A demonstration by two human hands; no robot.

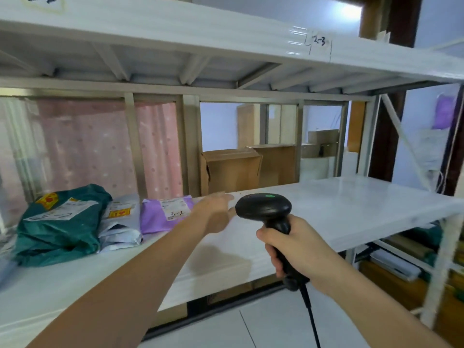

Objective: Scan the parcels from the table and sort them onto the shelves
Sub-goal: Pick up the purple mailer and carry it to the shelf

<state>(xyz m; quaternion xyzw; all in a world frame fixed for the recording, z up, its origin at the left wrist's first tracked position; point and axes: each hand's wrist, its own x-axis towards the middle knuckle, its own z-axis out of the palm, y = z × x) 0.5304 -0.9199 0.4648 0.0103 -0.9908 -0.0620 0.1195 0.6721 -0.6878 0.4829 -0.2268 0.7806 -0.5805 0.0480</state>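
Nearest the lens, the right hand (pixel 292 249) is wrapped round the grip of a black barcode scanner (pixel 270 222), whose cable hangs toward the floor. The left hand (pixel 217 213) reaches out with fingers straight and relaxed, empty, just right of the purple parcel (pixel 160 217) lying on the white shelf (pixel 351 209). Left of the purple parcel sit a grey parcel (pixel 123 222) and a green parcel (pixel 60 222). Risk, as I judge it: the dangling cable may snag the shelf edge, or a careless sweep of the arm could nudge the purple parcel out of its slot.
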